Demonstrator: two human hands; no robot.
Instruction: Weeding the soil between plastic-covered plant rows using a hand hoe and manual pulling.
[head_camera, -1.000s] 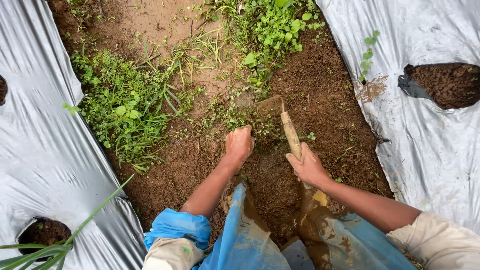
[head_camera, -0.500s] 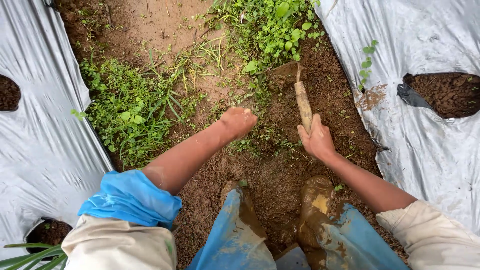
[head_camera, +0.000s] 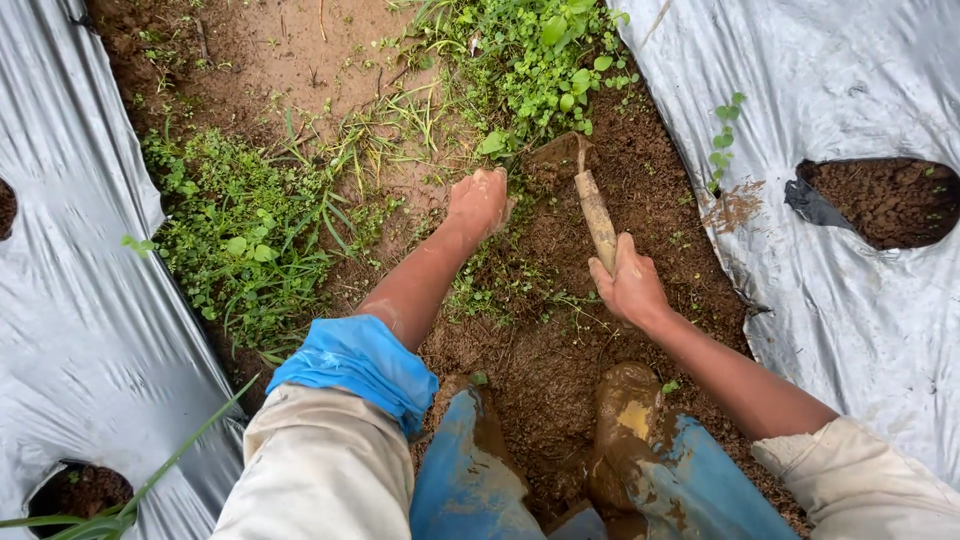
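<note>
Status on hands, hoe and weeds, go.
Right hand shut on hoe handle, blade in soil. Left hand fisted in weeds by the blade. Plastic sheet flanks both sides.

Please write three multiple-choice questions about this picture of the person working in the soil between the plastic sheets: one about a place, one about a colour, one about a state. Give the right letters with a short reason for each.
1. Where is the short hand hoe with the muddy wooden handle?
A. in the right hand
B. lying on the plastic sheet
C. in the left hand

2. What colour is the rolled cuff on the left arm?
A. red
B. blue
C. black

3. How is the left hand?
A. flat and open in the air
B. resting on a boot
C. closed down at the weeds on the soil

Answers:
1. A: the right hand wraps the handle, blade toward the green weeds.
2. B: the cuff is bright blue against the pale sleeve.
3. C: the fingers are curled at ground level among the small plants.
</note>
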